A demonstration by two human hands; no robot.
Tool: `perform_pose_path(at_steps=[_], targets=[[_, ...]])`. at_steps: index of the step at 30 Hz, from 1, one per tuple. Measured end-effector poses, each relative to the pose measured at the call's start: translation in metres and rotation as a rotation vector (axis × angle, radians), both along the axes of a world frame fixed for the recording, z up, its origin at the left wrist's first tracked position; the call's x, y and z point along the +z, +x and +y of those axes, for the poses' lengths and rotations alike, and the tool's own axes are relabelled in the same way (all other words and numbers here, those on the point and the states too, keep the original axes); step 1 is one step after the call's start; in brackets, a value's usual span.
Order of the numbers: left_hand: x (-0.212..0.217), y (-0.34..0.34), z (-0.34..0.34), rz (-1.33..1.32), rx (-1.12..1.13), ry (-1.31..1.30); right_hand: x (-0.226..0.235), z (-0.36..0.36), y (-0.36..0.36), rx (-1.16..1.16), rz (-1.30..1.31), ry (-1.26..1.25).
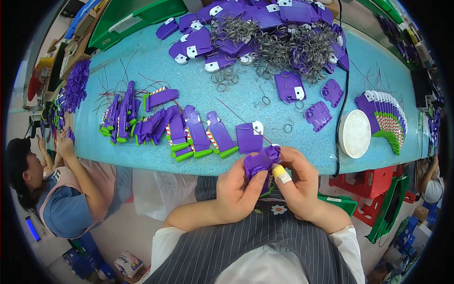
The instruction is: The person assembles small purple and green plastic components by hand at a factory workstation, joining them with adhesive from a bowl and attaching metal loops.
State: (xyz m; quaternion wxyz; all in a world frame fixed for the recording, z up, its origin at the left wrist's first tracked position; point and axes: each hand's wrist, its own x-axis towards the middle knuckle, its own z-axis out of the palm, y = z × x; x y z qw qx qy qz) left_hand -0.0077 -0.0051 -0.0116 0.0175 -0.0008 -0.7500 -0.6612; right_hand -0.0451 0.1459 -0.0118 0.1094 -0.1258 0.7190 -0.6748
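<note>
Both my hands meet at the table's near edge around a purple plastic wing part (260, 161) with a thin dark red wire running up from it. My left hand (239, 187) is closed on its left side, thumb pressed on the front. My right hand (298, 180) pinches its right side; yellow and white tape wraps the thumb. Just beyond lies a flat purple plate with a white corner (249, 137). Left of that, several purple wing pieces with green tips and red-striped edges (218, 135) lie in a row. The lower end of the held part is mostly hidden by my fingers.
At the back are a heap of metal springs (302, 54) and purple plates with white corners (198, 42). A white round lid or dish (354, 134) and a fan of finished-looking wings (385, 118) lie right. A black cable (347, 85) crosses the table. A co-worker (71, 189) sits left.
</note>
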Motion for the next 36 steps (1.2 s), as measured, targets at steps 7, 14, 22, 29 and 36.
perform_pose_path(at_steps=[7, 14, 22, 29, 36], targets=[[-0.003, -0.001, 0.011, -0.070, -0.056, 0.599, 0.011, -0.002, -0.009, -0.001, 0.328, 0.271], [-0.010, 0.004, 0.006, 0.020, -0.145, 0.244, 0.035, 0.016, -0.021, 0.135, 0.312, 0.398], [0.007, 0.001, -0.026, -0.450, -0.530, 0.350, 0.032, 0.034, -0.031, 0.235, 0.048, 0.242], [0.026, 0.004, -0.031, -0.435, -0.346, 0.791, 0.000, 0.030, -0.055, 0.054, 0.522, 1.019], [0.002, -0.001, -0.010, -0.044, -0.410, 0.434, 0.033, 0.059, -0.027, -0.038, 0.318, 0.659]])
